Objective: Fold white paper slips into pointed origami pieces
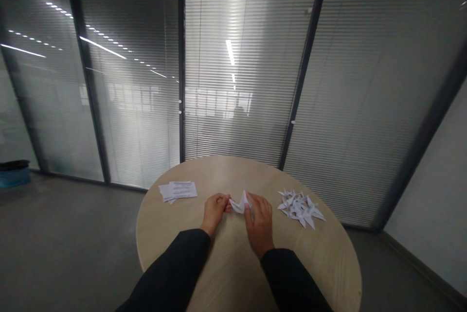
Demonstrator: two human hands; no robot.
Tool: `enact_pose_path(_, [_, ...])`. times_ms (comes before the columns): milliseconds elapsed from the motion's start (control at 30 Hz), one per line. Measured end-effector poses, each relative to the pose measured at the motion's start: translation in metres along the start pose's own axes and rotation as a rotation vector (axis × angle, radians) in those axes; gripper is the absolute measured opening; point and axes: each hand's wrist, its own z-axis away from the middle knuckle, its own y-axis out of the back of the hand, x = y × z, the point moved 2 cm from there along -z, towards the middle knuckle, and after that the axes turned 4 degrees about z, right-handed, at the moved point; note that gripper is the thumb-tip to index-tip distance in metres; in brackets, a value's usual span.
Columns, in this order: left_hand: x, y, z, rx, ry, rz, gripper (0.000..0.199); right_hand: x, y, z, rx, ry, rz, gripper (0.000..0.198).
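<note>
Between my two hands is a folded white paper crane [239, 205], held just above the round table. My left hand [215, 211] pinches its thin left point between thumb and fingers. On the other side, my right hand [260, 219] grips the body, thumb in front and fingers behind, so part of the paper is hidden. To the right of that hand lies a pile of folded white paper cranes [301, 207]. A small stack of white paper sheets [178, 190] with printed lines rests left of my left hand.
The round wooden table [226, 168] has a curved edge close to the glass partition [237, 69] with blinds. A blue container [14, 174] sits on the floor at far left. A pale wall [430, 215] stands at right.
</note>
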Motion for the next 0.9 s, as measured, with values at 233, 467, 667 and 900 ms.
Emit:
enact_pose_path(233, [-0.003, 0.008, -0.002, 0.042, -0.112, -0.056, 0.041, 0.025, -0.013, 0.005, -0.063, -0.242, -0.235, 0.028])
enact_pose_path(467, [0.001, 0.007, 0.0, 0.029, -0.114, -0.073, 0.039, 0.02, -0.013, 0.003, -0.087, -0.177, -0.249, 0.028])
enact_pose_path(667, [-0.001, -0.001, 0.002, -0.082, -0.112, -0.131, 0.031, 0.025, -0.018, 0.007, -0.095, -0.122, -0.219, 0.029])
enact_pose_path(900, [0.001, -0.002, 0.008, -0.154, -0.237, -0.233, 0.036, 0.021, -0.016, 0.006, -0.027, -0.08, -0.151, 0.025])
